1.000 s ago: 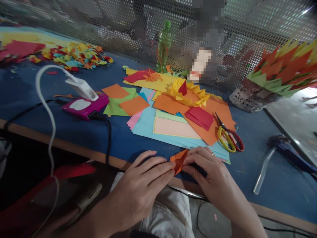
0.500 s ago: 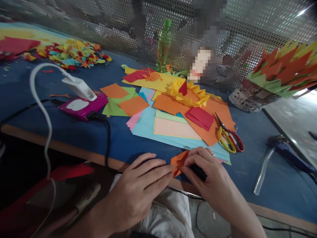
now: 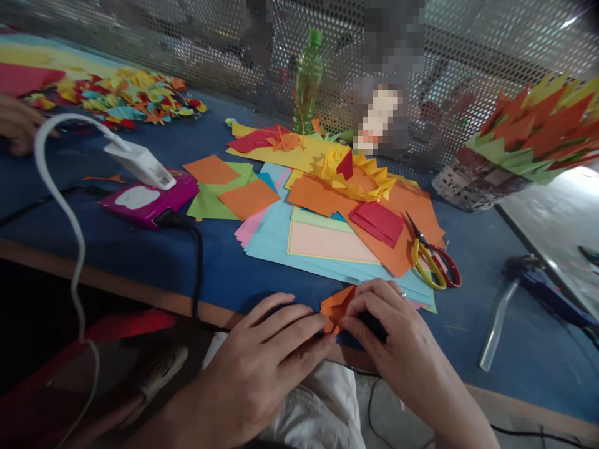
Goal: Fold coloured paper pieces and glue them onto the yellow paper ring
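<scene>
A small folded piece of orange paper (image 3: 337, 304) lies at the front edge of the blue table, between my two hands. My left hand (image 3: 276, 349) is laid out with its fingers extended, their tips against the paper's left side. My right hand (image 3: 390, 330) pinches the paper between thumb and fingers; a ring is on one finger. Just beyond are stacked coloured sheets (image 3: 266, 246), with red paper pieces (image 3: 378, 223) on top. Scissors (image 3: 430, 259) with one yellow and one red handle rest on the right end of the stack.
A purple power strip (image 3: 152, 198) with a white charger and cables sits left. A glue gun (image 3: 538, 280) with a clear stick lies right. At the back stand a green bottle (image 3: 309, 81) and a pot of paper spikes (image 3: 472, 178). Another person's hand (image 3: 19, 125) shows far left.
Another person's hand has come into view at the far left. My left hand's thumb has shifted slightly towards the paper. The view has moved a little; my right hand keeps its pinch.
</scene>
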`<state>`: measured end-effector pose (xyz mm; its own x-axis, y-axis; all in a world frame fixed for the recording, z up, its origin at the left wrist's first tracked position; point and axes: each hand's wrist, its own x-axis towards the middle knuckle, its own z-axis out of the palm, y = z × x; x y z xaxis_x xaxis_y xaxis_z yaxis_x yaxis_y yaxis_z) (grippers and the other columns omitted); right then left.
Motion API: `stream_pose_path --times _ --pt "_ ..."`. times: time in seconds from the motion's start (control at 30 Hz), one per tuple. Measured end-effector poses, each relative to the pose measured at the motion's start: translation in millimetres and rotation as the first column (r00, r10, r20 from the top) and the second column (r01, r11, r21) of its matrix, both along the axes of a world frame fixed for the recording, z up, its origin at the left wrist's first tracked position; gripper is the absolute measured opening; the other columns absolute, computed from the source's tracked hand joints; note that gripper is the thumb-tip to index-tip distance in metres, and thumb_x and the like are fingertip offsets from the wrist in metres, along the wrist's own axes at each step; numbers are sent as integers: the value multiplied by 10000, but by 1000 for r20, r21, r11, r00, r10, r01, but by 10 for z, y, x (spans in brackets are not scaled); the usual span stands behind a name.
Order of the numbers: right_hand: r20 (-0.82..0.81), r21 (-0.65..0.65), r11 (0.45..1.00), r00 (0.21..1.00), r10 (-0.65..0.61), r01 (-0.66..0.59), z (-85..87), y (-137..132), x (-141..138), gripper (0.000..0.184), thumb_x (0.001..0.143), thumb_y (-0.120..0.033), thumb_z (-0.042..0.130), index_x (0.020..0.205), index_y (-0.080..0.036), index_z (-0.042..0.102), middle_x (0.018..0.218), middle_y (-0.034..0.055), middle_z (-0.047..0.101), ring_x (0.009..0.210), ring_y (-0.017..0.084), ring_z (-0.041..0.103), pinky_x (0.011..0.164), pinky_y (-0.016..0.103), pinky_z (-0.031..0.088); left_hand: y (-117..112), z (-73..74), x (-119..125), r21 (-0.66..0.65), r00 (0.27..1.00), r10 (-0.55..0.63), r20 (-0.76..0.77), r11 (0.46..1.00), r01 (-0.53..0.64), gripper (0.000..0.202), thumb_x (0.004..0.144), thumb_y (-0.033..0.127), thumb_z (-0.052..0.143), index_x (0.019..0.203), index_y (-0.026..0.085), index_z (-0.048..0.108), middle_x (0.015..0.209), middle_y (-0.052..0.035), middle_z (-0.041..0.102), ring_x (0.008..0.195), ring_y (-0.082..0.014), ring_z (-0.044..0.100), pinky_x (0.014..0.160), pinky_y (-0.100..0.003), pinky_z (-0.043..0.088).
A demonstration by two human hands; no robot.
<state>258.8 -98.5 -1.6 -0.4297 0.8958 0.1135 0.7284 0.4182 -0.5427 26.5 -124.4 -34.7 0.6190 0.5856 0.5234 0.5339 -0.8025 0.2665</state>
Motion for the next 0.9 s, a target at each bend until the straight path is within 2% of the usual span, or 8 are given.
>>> stream_pose_path --times 0.2,0.4,0.6,0.73,0.9 --pt "2 12 1000 1000 -14 14 -3 -11 -30 107 981 -200 544 876 -216 558 956 39 571 911 204 513 793 374 426 4 12 17 -19 1000 11 15 1000 -11 427 931 69 406 1259 191 650 1232 -16 685 1168 -180 563 1178 -400 296" --pt "34 41 999 999 -17 16 2 -29 -51 116 986 -199 519 877 -215 553 956 50 573 894 210 514 797 388 427 -19 -9 35 -13 1000 28 13 1000 -28 420 942 80 398 1264 186 645 1225 -25 692 1161 -179 573 1181 -415 322" --pt "31 23 999 999 -40 39 11 -12 -43 106 960 -204 579 878 -225 514 939 29 560 870 194 523 778 363 434 -1 14 81 2 998 34 59 999 -34 388 953 48 404 1190 164 688 1169 -4 720 1126 -160 587 1204 -388 255" --pt "29 32 997 997 -77 76 11 13 -30 163 935 -200 624 900 -233 468 894 1 544 820 173 520 721 325 420 21 27 98 18 997 35 74 999 -36 354 992 93 399 1139 159 714 1126 -1 739 1090 -157 605 1190 -376 266" --pt "35 20 997 997 -71 70 4 12 -14 136 955 -200 590 913 -236 465 909 0 547 832 168 512 723 315 415 8 21 104 29 993 45 104 998 -49 334 982 77 425 1093 158 730 1111 -3 750 1085 -160 613 1185 -391 277"
